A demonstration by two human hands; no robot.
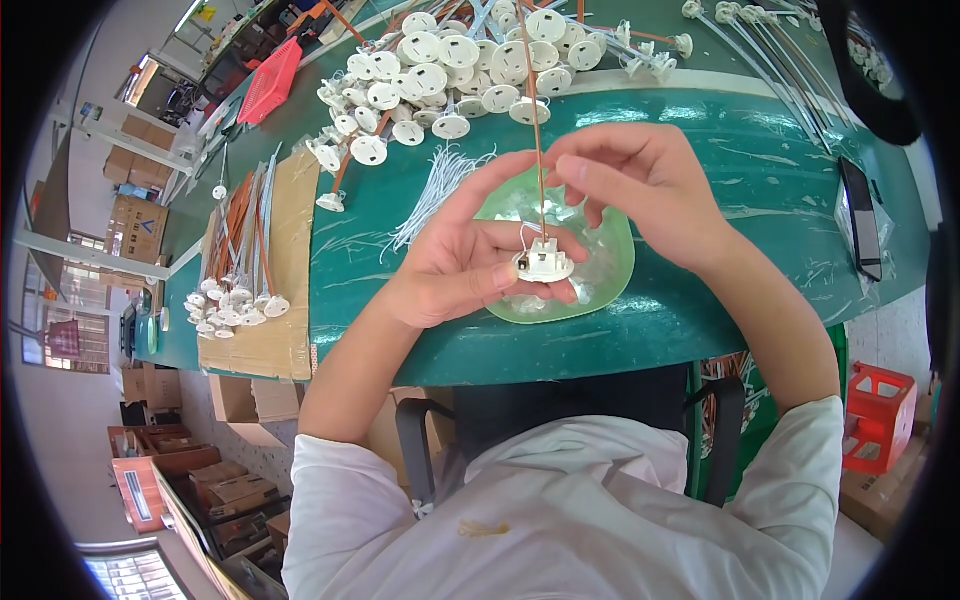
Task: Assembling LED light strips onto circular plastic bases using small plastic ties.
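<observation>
My left hand is closed around a white round plastic base, its thumb on the rim and its fingers beneath. From the base a thin copper-brown rod stands upright, and a short white wire loops beside its foot. My right hand is at the rod's right, thumb and fingers drawn together close to it; what they pinch, if anything, is too small to make out. Below both hands sits a light green bowl with clear, shiny pieces in it.
A heap of white discs on rods covers the back of the green table. White wires lie left of the bowl. More rod assemblies rest on cardboard at left. A black phone-like object lies at right.
</observation>
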